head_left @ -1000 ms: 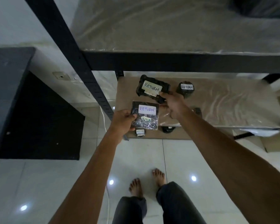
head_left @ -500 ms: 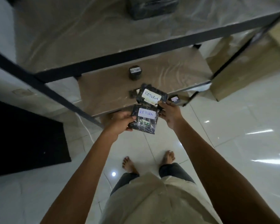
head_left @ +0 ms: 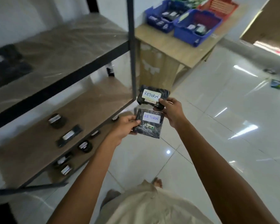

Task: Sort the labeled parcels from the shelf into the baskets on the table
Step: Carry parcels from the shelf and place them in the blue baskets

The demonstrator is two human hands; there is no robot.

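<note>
My left hand (head_left: 125,126) grips a flat black parcel (head_left: 148,128) with a white label reading RETURN. My right hand (head_left: 172,110) holds a second, thicker black parcel (head_left: 152,94), also labelled RETURN, just above the first one. Both parcels are in the air in front of the shelf's right post (head_left: 132,62). On the wooden table (head_left: 160,46) at the upper right stand two blue baskets (head_left: 162,25) (head_left: 184,35) with parcels in them and a red basket (head_left: 229,11) behind.
The black-framed shelf (head_left: 63,62) fills the left side; several small labelled black parcels (head_left: 57,121) lie on its lower board. A shiny tiled floor (head_left: 225,126) stretches to the right. Small items (head_left: 276,84) lie on the floor at far right. My feet show below.
I have turned right, away from the shelf, carrying both parcels off it. The table and its baskets have come into view at the upper right.
</note>
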